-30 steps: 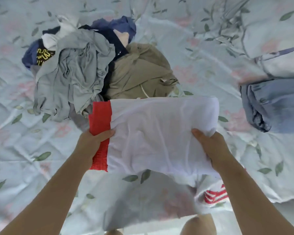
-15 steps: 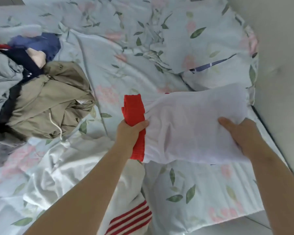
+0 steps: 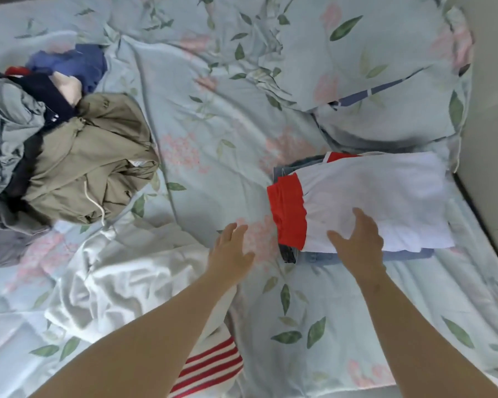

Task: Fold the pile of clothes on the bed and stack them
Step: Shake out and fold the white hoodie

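On the right side of the bed, close to the wall, the folded white garment with its red band now lies flat on a folded blue garment, whose edges show at the near and far sides. Half a second ago both hands gripped this piece in the air, the left on the red band and the right on the other end. Both have since let go. The left hand is spread open and holds nothing, over the bedspread just beside the stack's left edge. The right hand is open too, fingers straight and apart, over the near edge of the white garment. Whether it presses the cloth or hovers just above it I cannot tell.

That release means one more item is folded and stacked. The stack stands at least two pieces high and looks fairly square, though the red band is a little rumpled. Much is left. The pile at the left of the bed, with an olive garment on its near side beside grey and dark blue pieces, is unfolded. A striped garment, white with red bands, lies crumpled by the left forearm. Being nearest, it seems the natural next pick.
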